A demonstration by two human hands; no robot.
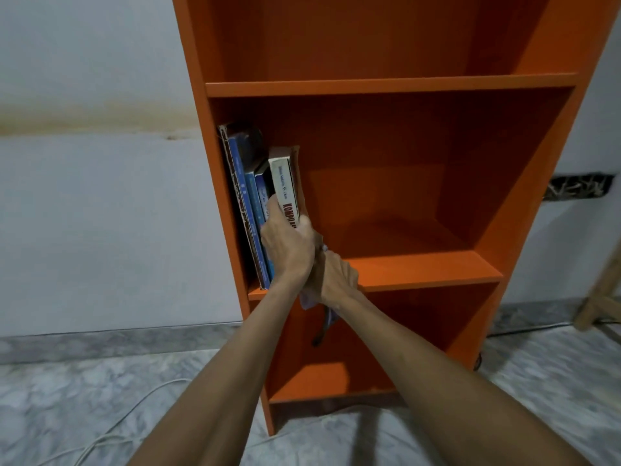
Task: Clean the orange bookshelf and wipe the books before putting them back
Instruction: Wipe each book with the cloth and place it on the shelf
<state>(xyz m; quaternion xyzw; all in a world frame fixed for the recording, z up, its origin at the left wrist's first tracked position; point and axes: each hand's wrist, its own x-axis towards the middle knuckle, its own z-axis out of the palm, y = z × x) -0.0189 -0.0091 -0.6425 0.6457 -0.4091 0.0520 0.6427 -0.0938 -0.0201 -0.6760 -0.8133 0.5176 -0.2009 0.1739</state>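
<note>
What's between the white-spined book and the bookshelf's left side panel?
Head view: upright blue books fill the stretch from the white-spined book to the left side panel.

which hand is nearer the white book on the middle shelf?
Left. The left hand grips the white book at its lower spine; the right hand is lower, by the front edge of the shelf, holding a cloth.

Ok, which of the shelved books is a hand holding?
The white-spined book with red lettering, rightmost in the row, gripped by the left hand. The other books show blue or dark spines.
</note>
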